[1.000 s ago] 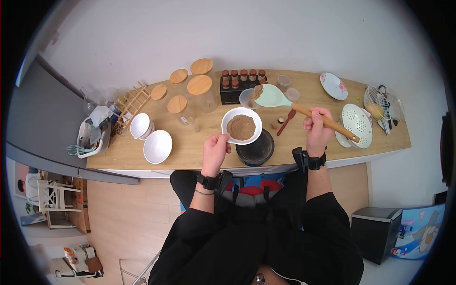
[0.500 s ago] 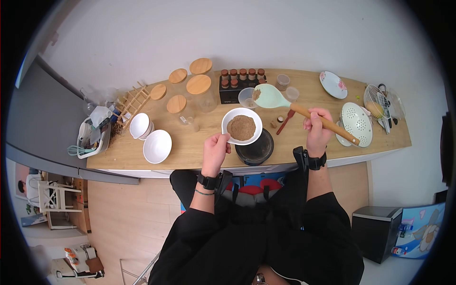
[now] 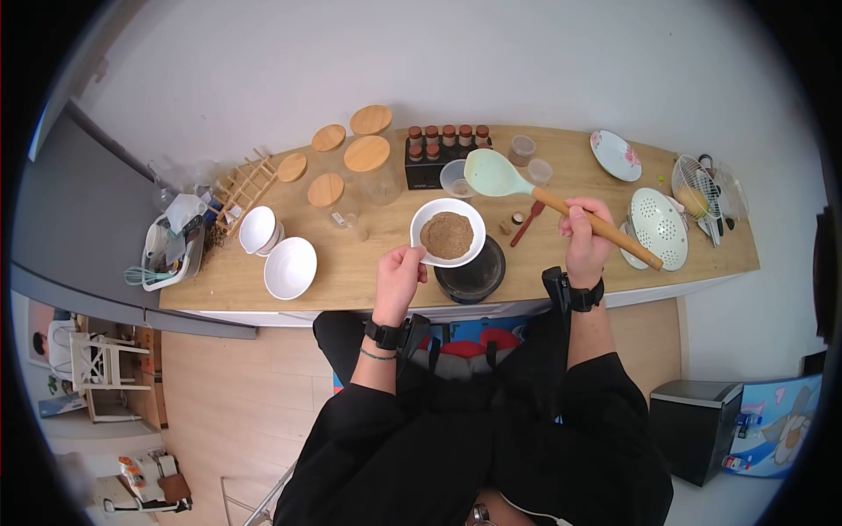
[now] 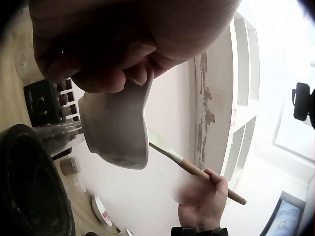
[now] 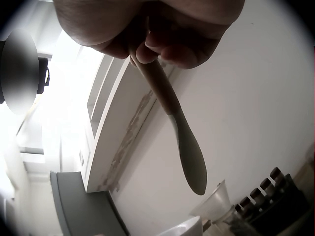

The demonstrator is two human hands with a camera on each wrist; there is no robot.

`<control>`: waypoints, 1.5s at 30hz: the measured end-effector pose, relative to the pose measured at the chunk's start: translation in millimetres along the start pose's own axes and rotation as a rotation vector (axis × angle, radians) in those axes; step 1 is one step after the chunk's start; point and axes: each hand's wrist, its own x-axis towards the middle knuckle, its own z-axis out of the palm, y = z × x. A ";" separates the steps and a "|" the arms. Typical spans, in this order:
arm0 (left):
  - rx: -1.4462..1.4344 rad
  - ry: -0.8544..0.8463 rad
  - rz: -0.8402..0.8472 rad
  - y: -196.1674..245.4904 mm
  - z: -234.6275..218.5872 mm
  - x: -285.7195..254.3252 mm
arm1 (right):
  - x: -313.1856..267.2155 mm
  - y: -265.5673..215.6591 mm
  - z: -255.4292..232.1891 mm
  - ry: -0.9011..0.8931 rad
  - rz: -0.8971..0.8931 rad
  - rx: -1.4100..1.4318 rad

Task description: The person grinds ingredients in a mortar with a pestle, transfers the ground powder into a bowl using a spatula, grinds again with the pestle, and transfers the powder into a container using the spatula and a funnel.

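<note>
My left hand (image 3: 399, 282) pinches the rim of a white bowl (image 3: 421, 210), which holds brown powder (image 3: 447, 235). In the left wrist view the bowl (image 4: 115, 130) hangs higher than a round black vessel (image 4: 29, 182), partly covered by it in the head view. With my right hand (image 3: 586, 239) I grip the wooden handle of a mint-green spoon (image 3: 500, 175). The spoon's head is tilted over a clear plastic cup (image 3: 456, 181), with only a trace of brown at its tip. Seen from the right wrist, the spoon (image 5: 192, 157) points downward.
Behind the cup stands a black rack of spice jars (image 3: 424, 175); wooden-lidded glass jars (image 3: 368, 156) are left of it. White bowls (image 3: 290, 268) sit farther left. A red spatula (image 3: 528, 224), a white colander (image 3: 660, 230) and a floral plate (image 3: 616, 156) lie to the right.
The brown powder at the spoon's tip has dwindled to a trace. The spoon's head has shifted slightly left and tilted more; the left hand and bowl have stayed nearly still.
</note>
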 end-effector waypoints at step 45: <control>0.017 -0.008 -0.021 -7.8 2.6 6.0 | 10.8 -11.7 12.3 -0.249 -0.105 -0.255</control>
